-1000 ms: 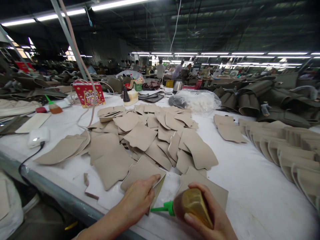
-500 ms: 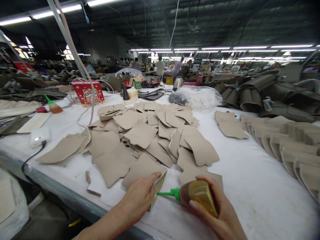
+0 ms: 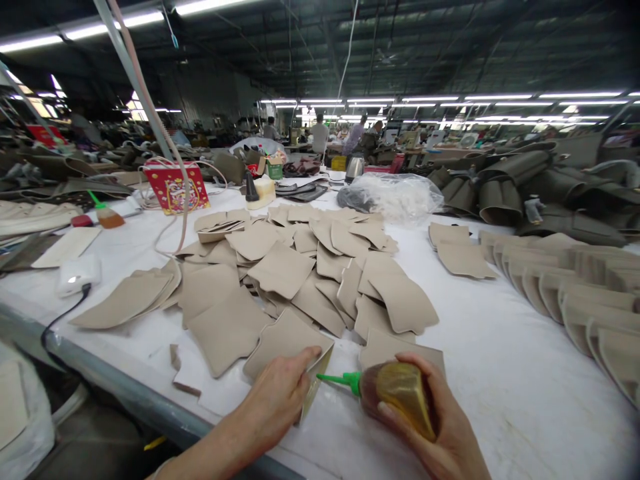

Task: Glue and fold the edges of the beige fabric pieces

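Observation:
My left hand is closed on a beige piece near the table's front edge, its index finger lying along the piece. The edge of that piece is turned up and looks wet. My right hand is wrapped round a glue bottle of amber liquid, tipped on its side. The bottle's green nozzle points left, its tip at the turned-up edge. Behind the bottle lies another beige piece. A heap of beige pieces spreads beyond my hands.
Overlapping beige pieces form a row at the right. A white device with a black cable and a second glue bottle stand at the left. A red box and plastic bag are further back. People are in the distance.
The nozzle tip has moved slightly up along the turned-up edge. My left hand stays almost where it was on the piece.

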The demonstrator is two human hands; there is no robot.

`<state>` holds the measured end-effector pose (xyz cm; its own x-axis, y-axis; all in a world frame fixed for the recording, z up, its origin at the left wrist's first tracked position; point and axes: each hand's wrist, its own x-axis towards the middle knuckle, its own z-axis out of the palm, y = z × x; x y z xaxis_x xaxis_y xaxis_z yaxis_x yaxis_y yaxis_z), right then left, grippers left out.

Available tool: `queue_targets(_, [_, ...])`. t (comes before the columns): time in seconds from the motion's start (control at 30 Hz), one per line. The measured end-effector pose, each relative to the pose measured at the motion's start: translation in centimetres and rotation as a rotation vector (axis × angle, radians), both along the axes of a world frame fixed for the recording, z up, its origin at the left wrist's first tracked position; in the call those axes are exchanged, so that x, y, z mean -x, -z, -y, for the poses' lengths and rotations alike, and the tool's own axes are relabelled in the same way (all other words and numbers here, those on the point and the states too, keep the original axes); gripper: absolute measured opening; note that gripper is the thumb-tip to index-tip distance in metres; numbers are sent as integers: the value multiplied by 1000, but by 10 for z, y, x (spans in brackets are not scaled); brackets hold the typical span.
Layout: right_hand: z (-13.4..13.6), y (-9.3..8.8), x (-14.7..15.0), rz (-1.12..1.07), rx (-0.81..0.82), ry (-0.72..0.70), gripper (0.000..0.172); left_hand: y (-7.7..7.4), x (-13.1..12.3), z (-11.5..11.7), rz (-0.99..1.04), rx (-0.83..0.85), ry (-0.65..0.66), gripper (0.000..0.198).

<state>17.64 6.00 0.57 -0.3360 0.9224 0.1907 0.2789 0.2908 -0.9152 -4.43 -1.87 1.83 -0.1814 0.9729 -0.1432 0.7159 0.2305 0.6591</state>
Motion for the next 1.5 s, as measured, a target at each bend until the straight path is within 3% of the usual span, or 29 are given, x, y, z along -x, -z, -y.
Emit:
queue_targets(0.17, [6, 7, 0, -71, 61, -179, 47, 3, 2, 1, 14, -18, 12, 45])
queue_targets(0.4, [-2, -2, -3, 18, 42, -25, 52, 7, 3, -1, 23, -37, 9, 44])
queue_targets(0.57, [0, 1, -2, -56, 60, -166, 48, 7, 3, -2, 15, -35, 18, 44])
queue_targets(0.73, [-9, -5, -4, -13, 64, -55, 51, 4, 3, -1, 32, -35, 18, 43])
queue_targets(0.97, [-7, 2, -8, -44, 70, -201, 50, 5, 3, -1, 18, -35, 21, 44])
queue_targets(1.1, [-20, -5, -6, -5, 9, -110, 50, 3, 3, -2, 34, -31, 25, 45])
queue_targets(1.33, [-36, -5, -5, 39, -203, -83, 44, -2, 1, -4, -6, 18, 33, 46])
queue_targets(1.4, [-32, -3, -4, 22, -123, -100, 47, -4, 1, -5, -6, 35, 31, 46])
queue_targets(1.5, [-25, -5, -3, -83, 128, -159, 55, -7, 1, -6, 16, 24, 36, 45])
